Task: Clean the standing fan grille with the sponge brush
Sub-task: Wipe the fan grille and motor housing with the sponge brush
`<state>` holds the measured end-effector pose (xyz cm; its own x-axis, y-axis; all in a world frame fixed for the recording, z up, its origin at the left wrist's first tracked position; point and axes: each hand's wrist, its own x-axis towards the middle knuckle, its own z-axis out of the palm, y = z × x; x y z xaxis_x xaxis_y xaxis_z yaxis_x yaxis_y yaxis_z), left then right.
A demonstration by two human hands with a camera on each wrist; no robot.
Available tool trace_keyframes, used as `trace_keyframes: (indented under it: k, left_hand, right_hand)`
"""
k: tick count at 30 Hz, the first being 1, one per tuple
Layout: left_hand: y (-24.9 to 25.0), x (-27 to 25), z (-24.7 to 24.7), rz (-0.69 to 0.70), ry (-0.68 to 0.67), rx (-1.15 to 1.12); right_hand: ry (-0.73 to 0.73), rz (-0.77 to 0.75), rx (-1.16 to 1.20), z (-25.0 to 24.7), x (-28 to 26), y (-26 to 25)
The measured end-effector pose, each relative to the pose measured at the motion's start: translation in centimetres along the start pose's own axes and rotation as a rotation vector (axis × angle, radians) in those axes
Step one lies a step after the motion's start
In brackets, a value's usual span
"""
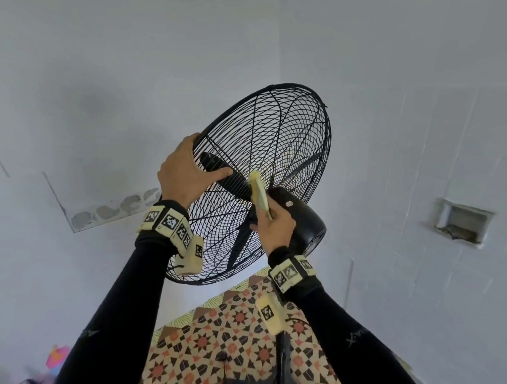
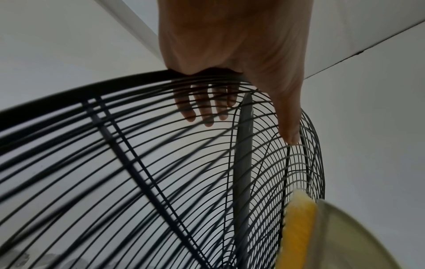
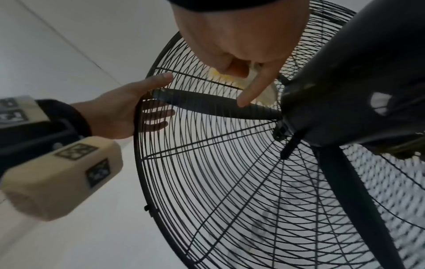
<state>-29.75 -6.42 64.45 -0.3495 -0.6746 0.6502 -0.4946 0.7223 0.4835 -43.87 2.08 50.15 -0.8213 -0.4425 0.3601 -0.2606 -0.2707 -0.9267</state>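
Presently: left hand [image 1: 185, 170] clamps fan grille [image 1: 288, 145] rim — fingers [image 2: 202, 109] wrapped over front, thumb on back wires, likely steadying cage against brush pressure. Right hand [image 1: 275, 225] closed round sponge brush [image 1: 258, 191] handle — yellow sponge beyond its fingertips, pressed on back wires beside motor housing [image 1: 302, 218].

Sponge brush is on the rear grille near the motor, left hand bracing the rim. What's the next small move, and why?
Probably stroke the sponge brush outward along the wires, from the motor housing toward the rim. The right hand grips it with its tip against the grille beside the hub, so the outer wires look uncovered. The left hand grips the rim, steadying the fan head.
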Motion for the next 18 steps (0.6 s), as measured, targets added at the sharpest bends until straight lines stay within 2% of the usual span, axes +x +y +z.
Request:
trace_keyframes:
  k: [2, 5, 6, 9, 12, 13, 16, 18]
  left_hand:
    - [0.2, 0.0, 0.1, 0.007, -0.008, 0.006]
    - [0.5, -0.1, 0.1, 0.017, -0.009, -0.003]
    - [0.5, -0.1, 0.1, 0.014, -0.006, -0.007]
    - [0.2, 0.0, 0.1, 0.004, 0.0, -0.002]
    - [-0.2, 0.0, 0.0, -0.005, 0.0, -0.005]
    - [-0.1, 0.0, 0.0, -0.002, -0.003, -0.003]
    - [0.3, 0.0, 0.2, 0.021, -0.006, 0.006]
    - [0.5, 0.0, 0.3, 0.022, -0.001, -0.002]
  right_hand:
    - [0.03, 0.023, 0.037, -1.3, 0.2, 0.3]
    - [0.221, 0.063, 0.094, -1.6, 2.7, -0.2]
    - [0.224, 0.048, 0.064, -1.2, 3.1, -0.6]
    - [0.096, 0.031, 0.009, 0.5, 2.2, -0.4]
    - [0.003, 0.029, 0.028, -0.3, 0.3, 0.1]
    - [0.026, 0.038, 0.053, -0.7, 0.4, 0.3]
    - [0.217, 0.062, 0.111, -1.0, 2.3, 0.1]
    - [0.22, 0.035, 0.041, 0.0, 2.8, -0.2]
